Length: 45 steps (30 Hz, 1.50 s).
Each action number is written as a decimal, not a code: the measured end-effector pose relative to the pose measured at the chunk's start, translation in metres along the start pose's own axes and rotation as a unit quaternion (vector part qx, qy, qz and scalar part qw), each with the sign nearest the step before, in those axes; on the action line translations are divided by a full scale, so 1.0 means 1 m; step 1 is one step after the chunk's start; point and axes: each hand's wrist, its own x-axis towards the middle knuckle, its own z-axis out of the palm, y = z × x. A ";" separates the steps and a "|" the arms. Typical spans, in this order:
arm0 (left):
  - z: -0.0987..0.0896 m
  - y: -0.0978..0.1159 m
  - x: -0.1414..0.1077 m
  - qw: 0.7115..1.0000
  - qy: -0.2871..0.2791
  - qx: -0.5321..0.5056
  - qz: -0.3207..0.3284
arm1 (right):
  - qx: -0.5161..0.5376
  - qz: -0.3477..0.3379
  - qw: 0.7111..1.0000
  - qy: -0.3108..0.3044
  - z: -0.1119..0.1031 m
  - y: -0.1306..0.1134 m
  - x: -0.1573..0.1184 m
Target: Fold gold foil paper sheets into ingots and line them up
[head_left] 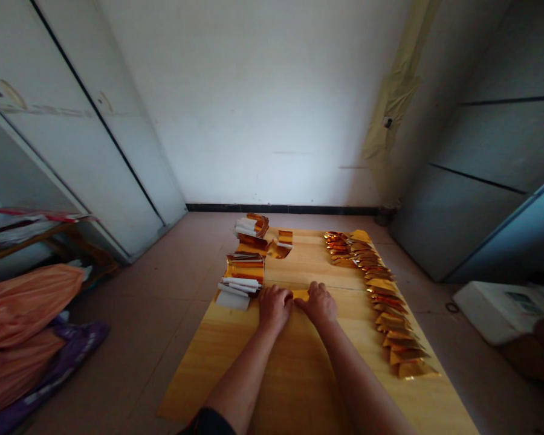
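Observation:
Between my two hands, near the middle of the wooden table, lies a small piece of gold foil paper (301, 295), mostly covered by fingers. My left hand (274, 307) pinches its left end with curled fingers. At its right end, my right hand (318, 303) has thumb and fingers closed on the foil. Just left of my left hand are loose gold foil sheets (245, 270) with white backs, some curled. Down the right side of the table runs a long row of folded gold foil pieces (387, 308), overlapping one another.
The wooden table (199, 368) stands on a tiled floor before a white wall. Pale cabinets (113, 133) are at left, with orange cloth (27, 308) on a purple bag below. A grey cabinet (485, 175) and a white box (494, 308) stand at right.

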 end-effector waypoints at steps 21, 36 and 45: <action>0.001 -0.010 -0.003 0.998 -0.008 -0.042 0.043 | 0.079 -0.024 0.996 -0.029 0.004 0.027 0.014; 0.009 -0.009 0.000 1.000 0.012 -0.002 0.023 | 0.063 -0.004 0.996 -0.056 -0.010 0.016 0.015; 0.010 -0.011 0.000 0.999 0.026 -0.017 0.032 | 0.045 -0.041 0.998 0.001 -0.006 0.017 0.008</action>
